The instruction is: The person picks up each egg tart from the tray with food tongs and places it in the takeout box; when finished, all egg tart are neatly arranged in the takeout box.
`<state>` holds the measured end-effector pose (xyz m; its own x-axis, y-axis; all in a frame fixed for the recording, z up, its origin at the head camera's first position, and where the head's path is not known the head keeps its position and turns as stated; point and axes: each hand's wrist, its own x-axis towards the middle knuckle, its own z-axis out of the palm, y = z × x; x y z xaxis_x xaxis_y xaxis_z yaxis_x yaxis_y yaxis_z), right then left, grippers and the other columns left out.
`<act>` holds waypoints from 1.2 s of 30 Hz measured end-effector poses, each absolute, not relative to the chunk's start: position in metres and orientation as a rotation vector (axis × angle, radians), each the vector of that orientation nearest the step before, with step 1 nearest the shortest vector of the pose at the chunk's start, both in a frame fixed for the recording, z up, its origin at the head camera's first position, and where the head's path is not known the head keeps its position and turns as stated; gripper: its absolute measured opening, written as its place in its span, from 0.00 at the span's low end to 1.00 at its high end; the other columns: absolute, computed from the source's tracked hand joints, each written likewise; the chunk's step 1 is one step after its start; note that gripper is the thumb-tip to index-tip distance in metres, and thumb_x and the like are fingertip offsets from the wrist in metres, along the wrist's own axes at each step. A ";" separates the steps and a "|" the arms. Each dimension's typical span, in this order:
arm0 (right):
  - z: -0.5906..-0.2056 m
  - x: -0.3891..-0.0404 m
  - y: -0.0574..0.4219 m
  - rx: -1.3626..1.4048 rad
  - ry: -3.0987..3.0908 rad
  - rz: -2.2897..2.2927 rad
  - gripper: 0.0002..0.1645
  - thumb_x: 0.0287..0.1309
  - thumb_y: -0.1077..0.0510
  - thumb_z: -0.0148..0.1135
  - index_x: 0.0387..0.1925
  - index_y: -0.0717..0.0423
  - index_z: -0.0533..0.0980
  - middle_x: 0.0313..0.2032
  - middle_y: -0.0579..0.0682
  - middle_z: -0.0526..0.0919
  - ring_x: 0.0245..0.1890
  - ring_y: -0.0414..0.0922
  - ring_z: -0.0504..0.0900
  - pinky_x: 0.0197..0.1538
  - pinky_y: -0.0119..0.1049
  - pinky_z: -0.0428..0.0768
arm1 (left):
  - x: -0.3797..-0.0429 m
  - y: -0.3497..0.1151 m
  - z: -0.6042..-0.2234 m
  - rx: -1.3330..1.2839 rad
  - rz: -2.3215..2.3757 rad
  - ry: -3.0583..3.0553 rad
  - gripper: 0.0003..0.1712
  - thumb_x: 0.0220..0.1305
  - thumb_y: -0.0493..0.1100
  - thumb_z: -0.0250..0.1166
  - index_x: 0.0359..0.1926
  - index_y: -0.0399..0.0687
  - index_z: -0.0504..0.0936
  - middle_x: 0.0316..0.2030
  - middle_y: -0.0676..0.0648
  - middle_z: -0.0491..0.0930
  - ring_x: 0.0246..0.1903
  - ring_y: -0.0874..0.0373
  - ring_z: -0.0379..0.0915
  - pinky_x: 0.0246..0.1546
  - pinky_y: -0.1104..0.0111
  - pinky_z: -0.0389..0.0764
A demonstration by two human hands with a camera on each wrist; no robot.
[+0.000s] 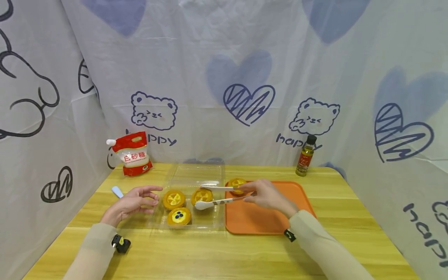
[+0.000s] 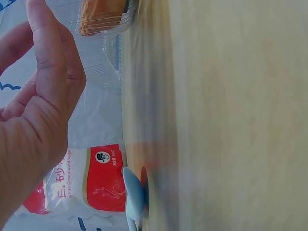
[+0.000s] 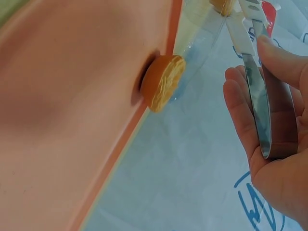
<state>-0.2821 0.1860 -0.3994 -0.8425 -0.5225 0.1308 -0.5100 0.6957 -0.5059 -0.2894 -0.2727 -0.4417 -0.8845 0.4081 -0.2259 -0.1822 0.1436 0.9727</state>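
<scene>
My right hand holds metal tongs with white tips, thumb on one arm and fingers along the other. The tips reach left into an open clear plastic container, on either side of a yellow-topped tart. Left of that tart sit another yellow-topped tart and one with dark berries. My left hand hovers by the container's left side, fingers relaxed and holding nothing. One more yellow-topped tart rests on the orange tray, at its back left corner.
A red and white sugar bag stands at the back left, with a light blue handle lying nearer to me. A dark-capped bottle stands at the back right. The container's raised lid is at its rear, before the curtain.
</scene>
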 end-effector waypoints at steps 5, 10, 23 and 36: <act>-0.399 -0.283 0.177 -0.912 2.871 -0.840 0.23 0.56 0.58 0.70 0.55 0.51 0.81 0.50 0.52 0.86 0.39 0.45 0.84 0.42 0.40 0.83 | -0.289 -0.272 -0.441 0.214 1.785 1.996 0.38 0.65 0.34 0.64 0.72 0.36 0.58 0.45 0.46 0.77 0.39 0.57 0.78 0.41 0.62 0.87; -0.396 -0.282 0.167 -0.923 2.863 -0.807 0.24 0.57 0.57 0.70 0.56 0.52 0.80 0.52 0.51 0.85 0.52 0.49 0.84 0.54 0.45 0.83 | -0.289 -0.273 -0.442 0.205 1.772 2.014 0.38 0.64 0.35 0.64 0.72 0.37 0.58 0.46 0.45 0.76 0.40 0.56 0.78 0.43 0.62 0.86; -0.392 -0.282 0.159 -0.920 2.875 -0.713 0.25 0.57 0.56 0.70 0.57 0.53 0.79 0.54 0.50 0.84 0.54 0.49 0.82 0.57 0.47 0.81 | -0.288 -0.271 -0.441 0.206 1.772 2.009 0.38 0.65 0.34 0.64 0.72 0.36 0.58 0.45 0.45 0.76 0.40 0.57 0.78 0.42 0.63 0.86; -0.390 -0.283 0.175 -0.910 2.832 -0.782 0.25 0.56 0.53 0.71 0.57 0.49 0.80 0.53 0.51 0.84 0.39 0.41 0.82 0.43 0.38 0.81 | -0.292 -0.270 -0.446 0.158 1.773 2.035 0.39 0.63 0.35 0.65 0.72 0.38 0.59 0.46 0.44 0.76 0.38 0.57 0.78 0.41 0.63 0.87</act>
<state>-0.2835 0.1749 -0.3903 -0.8228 -0.5611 0.0899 -0.5278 0.6959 -0.4870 -0.2919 -0.2704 -0.4463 -0.8991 0.3619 -0.2462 -0.1943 0.1740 0.9654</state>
